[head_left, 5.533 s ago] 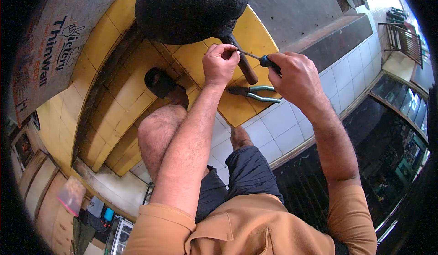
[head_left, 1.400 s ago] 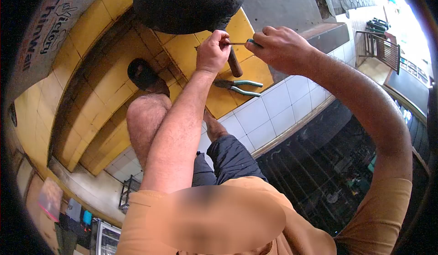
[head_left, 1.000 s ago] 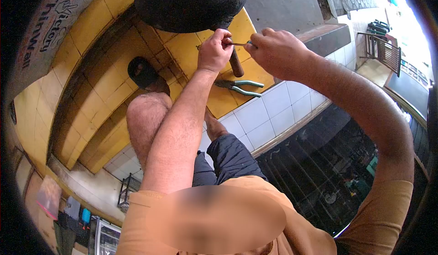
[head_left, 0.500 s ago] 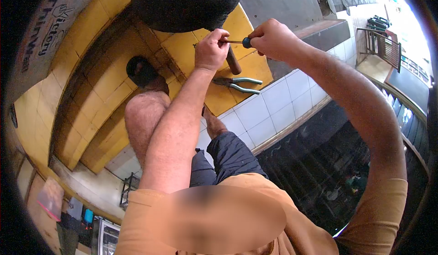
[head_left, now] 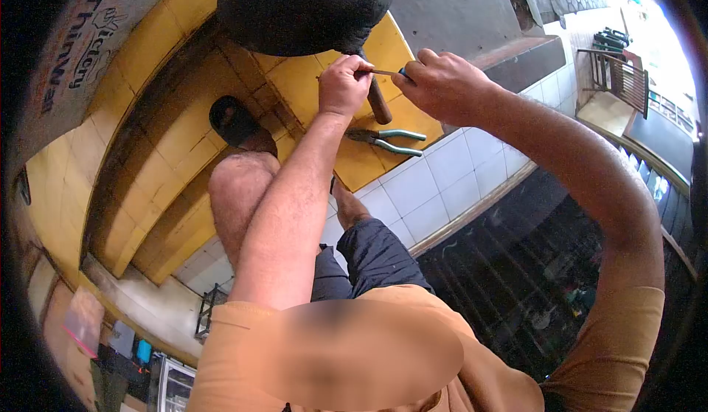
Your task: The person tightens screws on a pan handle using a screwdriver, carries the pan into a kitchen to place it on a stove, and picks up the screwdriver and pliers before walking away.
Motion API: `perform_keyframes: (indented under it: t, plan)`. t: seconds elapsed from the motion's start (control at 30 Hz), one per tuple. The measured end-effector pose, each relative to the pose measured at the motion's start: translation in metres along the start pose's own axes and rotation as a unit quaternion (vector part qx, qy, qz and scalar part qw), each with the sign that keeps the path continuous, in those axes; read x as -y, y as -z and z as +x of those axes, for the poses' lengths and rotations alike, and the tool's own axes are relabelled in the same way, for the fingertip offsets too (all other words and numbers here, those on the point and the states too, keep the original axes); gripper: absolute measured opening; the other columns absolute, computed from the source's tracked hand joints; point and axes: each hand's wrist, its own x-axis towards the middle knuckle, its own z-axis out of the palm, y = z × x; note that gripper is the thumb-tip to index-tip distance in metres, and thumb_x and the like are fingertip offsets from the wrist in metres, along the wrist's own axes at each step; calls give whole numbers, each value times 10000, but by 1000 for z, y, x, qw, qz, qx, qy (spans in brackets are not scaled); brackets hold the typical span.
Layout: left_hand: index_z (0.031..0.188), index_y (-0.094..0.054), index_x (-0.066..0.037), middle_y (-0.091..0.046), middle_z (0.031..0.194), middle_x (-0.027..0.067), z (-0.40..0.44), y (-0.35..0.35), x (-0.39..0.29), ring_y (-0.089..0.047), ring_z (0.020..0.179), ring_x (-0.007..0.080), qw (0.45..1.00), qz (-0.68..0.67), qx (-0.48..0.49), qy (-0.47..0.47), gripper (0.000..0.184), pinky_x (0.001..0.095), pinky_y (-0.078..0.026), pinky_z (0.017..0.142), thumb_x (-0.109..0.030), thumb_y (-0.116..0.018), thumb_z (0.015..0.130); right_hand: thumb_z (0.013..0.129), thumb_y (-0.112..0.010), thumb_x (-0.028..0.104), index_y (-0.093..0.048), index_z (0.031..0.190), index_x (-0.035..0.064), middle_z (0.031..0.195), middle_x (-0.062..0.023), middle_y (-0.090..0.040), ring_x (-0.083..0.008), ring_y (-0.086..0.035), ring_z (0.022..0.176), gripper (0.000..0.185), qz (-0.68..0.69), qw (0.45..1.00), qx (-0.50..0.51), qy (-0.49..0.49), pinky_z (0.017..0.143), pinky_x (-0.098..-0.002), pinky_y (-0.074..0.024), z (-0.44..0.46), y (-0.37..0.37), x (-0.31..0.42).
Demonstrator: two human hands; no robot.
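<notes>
head camera: my right hand [head_left: 446, 87] is closed round the screwdriver [head_left: 385, 73], and my left hand [head_left: 341, 91] is pinched narrow at its tip, beside the wok's wooden handle [head_left: 380, 106], though i can't tell what those fingertips hold. with the shaft aimed at them, a slip could jab my fingers, and a knock could push the pliers [head_left: 402, 146] off the worktop [head_left: 357, 172], since their grips lie near its edge.

Around you, the yellow-tiled desk [head_left: 402, 120] has a white-tiled side [head_left: 435, 179]; curved yellow steps [head_left: 173, 154] lie left, a slatted wooden chair [head_left: 623, 80] far right, in bright light.
</notes>
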Motion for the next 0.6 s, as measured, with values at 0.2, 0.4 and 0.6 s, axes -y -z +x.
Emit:
perform_keyframes:
  t: [0.2, 0.4, 0.6]
  plan:
    - [813, -680, -89, -674, 823, 85, -3, -3, 4, -671, 779, 300, 1000, -16, -8, -3, 128, 399, -544, 684, -60, -774, 731, 798, -740, 87, -639, 1256, 67, 965, -101, -689, -232, -690, 903, 469, 14, 994, 107, -23, 746, -308, -580, 28, 31, 6]
    - [838, -697, -73, -686, 857, 80, -2, -2, 3, -689, 793, 236, 1000, 8, 10, -2, 119, 323, -550, 715, -61, -777, 751, 827, -651, 72, -713, 1124, 26, 865, -121, -727, -251, -725, 816, 307, 162, 968, 120, -150, 649, -320, -580, 46, 20, -6]
    - [849, -705, -76, -687, 850, 85, -3, 0, 5, -692, 791, 237, 999, 11, 28, 12, 129, 329, -548, 706, -75, -788, 751, 830, -640, 98, -717, 1112, 0, 720, -100, -665, -180, -627, 575, 308, 567, 679, 144, -444, 454, -335, -493, 54, 24, -19]
